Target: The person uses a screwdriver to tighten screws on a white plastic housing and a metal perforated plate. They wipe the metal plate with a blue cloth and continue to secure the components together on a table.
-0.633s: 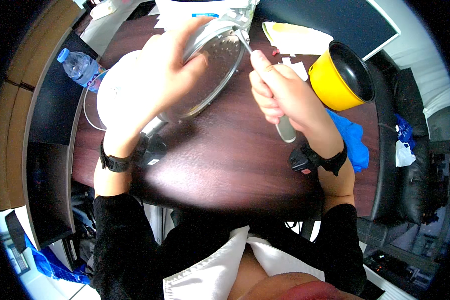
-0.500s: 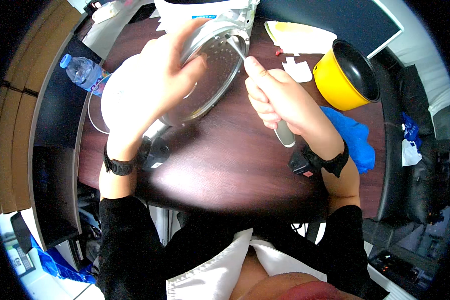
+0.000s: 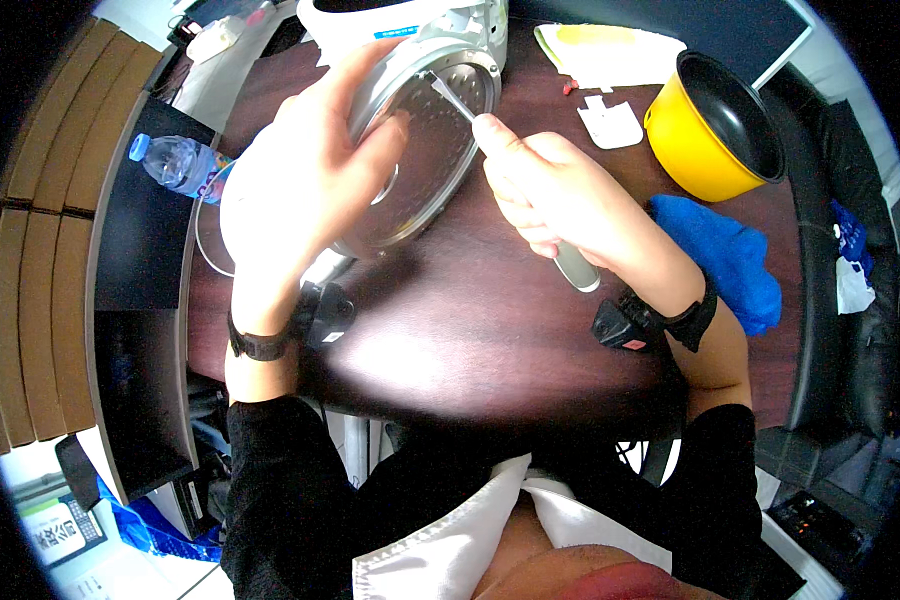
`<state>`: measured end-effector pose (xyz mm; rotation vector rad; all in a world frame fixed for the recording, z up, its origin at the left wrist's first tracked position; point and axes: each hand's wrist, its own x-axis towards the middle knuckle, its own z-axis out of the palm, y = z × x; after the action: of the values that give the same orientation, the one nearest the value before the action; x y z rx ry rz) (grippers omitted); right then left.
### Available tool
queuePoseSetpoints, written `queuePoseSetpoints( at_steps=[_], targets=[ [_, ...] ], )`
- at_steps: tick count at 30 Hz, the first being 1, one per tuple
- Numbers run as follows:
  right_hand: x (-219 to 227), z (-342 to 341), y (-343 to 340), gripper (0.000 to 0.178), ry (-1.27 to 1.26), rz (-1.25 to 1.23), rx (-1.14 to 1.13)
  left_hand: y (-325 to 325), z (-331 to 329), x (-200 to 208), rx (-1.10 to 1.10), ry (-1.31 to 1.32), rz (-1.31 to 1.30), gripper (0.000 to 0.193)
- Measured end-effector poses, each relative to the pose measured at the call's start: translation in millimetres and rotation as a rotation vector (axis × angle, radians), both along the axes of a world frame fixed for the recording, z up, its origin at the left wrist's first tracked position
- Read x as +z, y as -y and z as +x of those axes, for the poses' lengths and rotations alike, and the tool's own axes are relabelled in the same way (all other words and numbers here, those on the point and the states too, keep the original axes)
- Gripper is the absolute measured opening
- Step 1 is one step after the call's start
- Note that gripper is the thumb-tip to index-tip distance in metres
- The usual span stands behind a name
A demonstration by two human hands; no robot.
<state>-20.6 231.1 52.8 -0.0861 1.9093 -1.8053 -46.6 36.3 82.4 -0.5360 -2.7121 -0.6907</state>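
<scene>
My left hand (image 3: 315, 170) is closed around the edge of a rice cooker lid (image 3: 425, 170), its thumb resting on the metal inner plate. The lid stands tilted up in front of the white rice cooker body (image 3: 370, 22), with its silvery rim and dotted plate facing me. In my right hand (image 3: 550, 185) is a screwdriver (image 3: 576, 268) with a pale grey handle, the thumb laid along its shaft. Its flat tip lies over the upper part of the inner plate; whether it touches cannot be told. A black strap with a small device circles each wrist.
At the right stands a yellow inner pot (image 3: 705, 140) with a black inside, and a blue cloth (image 3: 725, 260) below it. A small white plastic piece (image 3: 612, 125), a red bit (image 3: 570, 87) and a white-yellow cloth (image 3: 615, 60) lie farther back. A water bottle (image 3: 182, 165) leans at the left.
The screwdriver tip has shifted slightly left across the lid's inner plate, my right hand moving with it. My left hand keeps its hold on the lid. The whole view has swung a little.
</scene>
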Motion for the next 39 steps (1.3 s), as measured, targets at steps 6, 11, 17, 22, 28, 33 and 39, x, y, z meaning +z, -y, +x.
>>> queuePoseSetpoints(
  at_steps=[6, 11, 17, 22, 28, 33, 39],
  targets=[
    [-13.3, -13.6, -10.7, 0.057, -0.768, 0.55, -0.153, -2.6, 2.2, 3.6, -0.009, 0.019, -0.026, 0.047],
    [8.2, -15.5, -29.6, 0.05, -1.282, 0.987, -0.247, -3.0, 4.8, 6.8, 0.021, 0.049, -0.072, 0.048],
    [17.4, -5.2, -33.5, 0.056, -0.67, 0.434, -0.138, -1.5, 3.2, 6.4, 0.044, 0.093, -0.042, 0.049],
    [11.9, -2.1, -17.0, 0.056, -0.112, 0.098, -0.015, -2.1, 3.7, 5.5, 0.05, 0.068, -0.043, 0.049],
    [3.4, -4.1, -10.2, 0.056, 0.029, -0.007, 0.06, -1.4, 2.4, 5.0, 0.048, 0.057, -0.044, 0.049],
    [1.4, -4.6, -10.3, 0.056, 0.036, -0.053, 0.092, -1.9, 3.3, 4.6, 0.049, 0.039, -0.059, 0.049],
    [0.0, 0.3, -8.1, 0.055, 0.054, -0.088, 0.078, -5.5, 4.9, 3.5, 0.072, 0.026, -0.088, 0.049]
  ],
)
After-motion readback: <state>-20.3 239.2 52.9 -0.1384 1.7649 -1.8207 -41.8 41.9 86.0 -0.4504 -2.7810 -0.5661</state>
